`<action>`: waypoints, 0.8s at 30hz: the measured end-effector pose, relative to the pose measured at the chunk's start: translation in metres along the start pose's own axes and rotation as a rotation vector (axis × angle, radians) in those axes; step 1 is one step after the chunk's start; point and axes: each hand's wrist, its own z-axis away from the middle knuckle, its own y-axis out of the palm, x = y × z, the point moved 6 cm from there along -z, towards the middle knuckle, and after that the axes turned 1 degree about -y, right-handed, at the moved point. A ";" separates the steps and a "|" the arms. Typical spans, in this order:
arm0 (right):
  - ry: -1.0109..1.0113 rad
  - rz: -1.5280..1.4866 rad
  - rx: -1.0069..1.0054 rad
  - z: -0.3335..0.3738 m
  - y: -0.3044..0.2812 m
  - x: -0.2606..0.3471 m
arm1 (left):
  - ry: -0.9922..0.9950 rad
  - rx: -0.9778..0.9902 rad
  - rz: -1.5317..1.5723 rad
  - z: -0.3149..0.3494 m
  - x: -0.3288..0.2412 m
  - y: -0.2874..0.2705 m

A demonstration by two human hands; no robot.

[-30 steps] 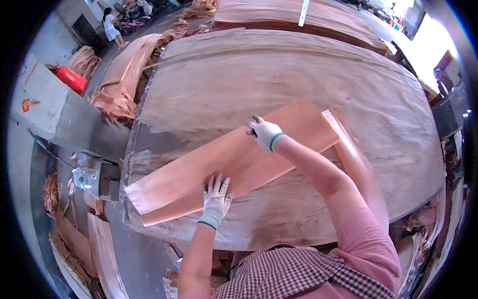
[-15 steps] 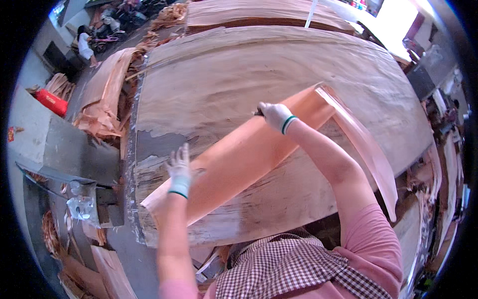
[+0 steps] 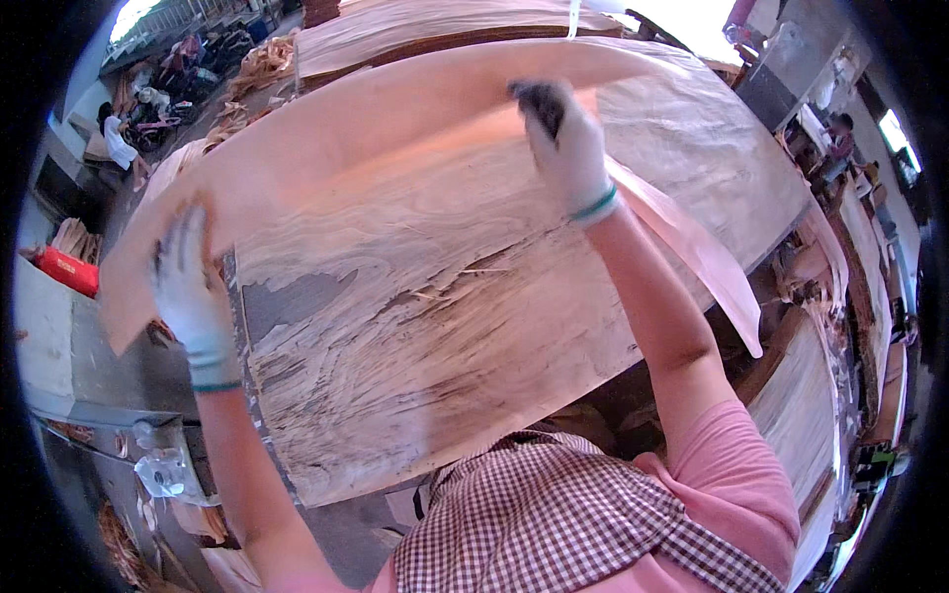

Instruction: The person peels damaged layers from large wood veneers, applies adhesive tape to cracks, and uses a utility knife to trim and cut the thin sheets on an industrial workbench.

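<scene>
A long thin sheet of orange-pink wood veneer (image 3: 341, 133) lies across the far side of a large wooden panel (image 3: 425, 366), its left end sticking out past the panel's left edge. My left hand (image 3: 193, 292), in a white glove with a green cuff edge, is open, its fingers stretched against the veneer's left end. Over the sheet's right part is my gloved right hand (image 3: 573, 153), closed around something dark that blur keeps me from making out. To the right, a narrow pale pink veneer strip (image 3: 697, 242) trails over the panel's near right edge.
Beyond the panel stands a stack of veneer sheets (image 3: 445, 38). More veneer (image 3: 791, 385) lies at the right. Left are a red bundle (image 3: 64, 269), a grey block (image 3: 119, 346) and a clear plastic bag (image 3: 163, 472). Another person (image 3: 119, 138) is far off at the left.
The veneer sheet has swung from a slant across the panel to its far side. My left hand has moved left and up, my right hand farther away. The view has shifted too.
</scene>
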 end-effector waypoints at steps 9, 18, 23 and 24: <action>0.681 -0.405 0.182 0.258 0.081 -0.095 | -0.084 0.566 0.040 0.211 -0.035 0.121; 0.994 -0.129 0.349 0.319 0.085 -0.122 | -0.276 0.784 0.209 0.300 -0.086 0.153; 1.019 -0.162 0.437 0.305 0.088 -0.114 | -0.323 0.677 0.346 0.292 -0.073 0.143; 0.987 -0.157 0.471 0.305 0.088 -0.121 | -0.280 0.732 0.261 0.293 -0.074 0.150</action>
